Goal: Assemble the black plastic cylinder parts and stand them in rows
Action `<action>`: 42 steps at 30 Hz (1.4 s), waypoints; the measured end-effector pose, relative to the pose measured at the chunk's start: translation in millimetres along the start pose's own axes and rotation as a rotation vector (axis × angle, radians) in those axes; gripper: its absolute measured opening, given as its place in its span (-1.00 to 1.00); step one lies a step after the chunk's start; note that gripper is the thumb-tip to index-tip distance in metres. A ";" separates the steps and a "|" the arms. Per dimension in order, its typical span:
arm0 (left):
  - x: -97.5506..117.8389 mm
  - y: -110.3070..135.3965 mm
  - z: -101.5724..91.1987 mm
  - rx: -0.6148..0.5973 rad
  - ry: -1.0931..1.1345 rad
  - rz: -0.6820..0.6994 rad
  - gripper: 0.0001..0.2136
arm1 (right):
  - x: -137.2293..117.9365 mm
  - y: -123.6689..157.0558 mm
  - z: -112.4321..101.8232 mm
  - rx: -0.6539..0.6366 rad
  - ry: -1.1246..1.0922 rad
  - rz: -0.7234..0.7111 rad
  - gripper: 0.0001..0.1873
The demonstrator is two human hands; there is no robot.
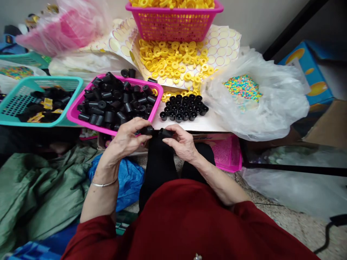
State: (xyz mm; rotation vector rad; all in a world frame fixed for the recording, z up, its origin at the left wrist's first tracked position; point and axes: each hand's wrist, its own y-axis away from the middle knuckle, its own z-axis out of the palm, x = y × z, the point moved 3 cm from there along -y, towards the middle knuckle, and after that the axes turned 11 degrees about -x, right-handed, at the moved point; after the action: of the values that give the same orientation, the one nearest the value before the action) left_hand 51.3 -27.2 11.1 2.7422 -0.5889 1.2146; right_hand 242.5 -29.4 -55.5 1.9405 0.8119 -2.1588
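Observation:
My left hand (pixel 129 139) pinches a black plastic cylinder (pixel 146 130) at the table's front edge. Close beside it, my right hand (pixel 182 142) grips another black plastic cylinder (pixel 165 133) between thumb and fingers. The two held pieces face each other with a small gap. Just beyond my hands, a block of black cylinders (pixel 185 107) stands upright in rows, their hollow ends up. To the left is a pink basket (pixel 71 112) heaped with loose black cylinders (pixel 111 99), near my left hand.
Yellow ring-shaped pieces (pixel 173 61) lie behind, below a pink basket (pixel 173 21) full of more. On the right, a clear plastic bag (pixel 282 97) holds small coloured beads (pixel 243 87). A turquoise basket (pixel 32 123) with black and yellow items stands at left.

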 end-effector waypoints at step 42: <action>39.2 5.9 29.1 -0.180 0.099 0.140 -0.69 | -2.1 23.4 -44.4 0.046 -0.609 0.145 -0.55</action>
State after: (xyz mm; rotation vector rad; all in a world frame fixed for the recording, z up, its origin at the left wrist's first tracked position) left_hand 93.3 -51.6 19.4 2.5135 -0.8466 1.2495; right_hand 292.4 -29.1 -61.9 1.1815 0.4941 -2.4733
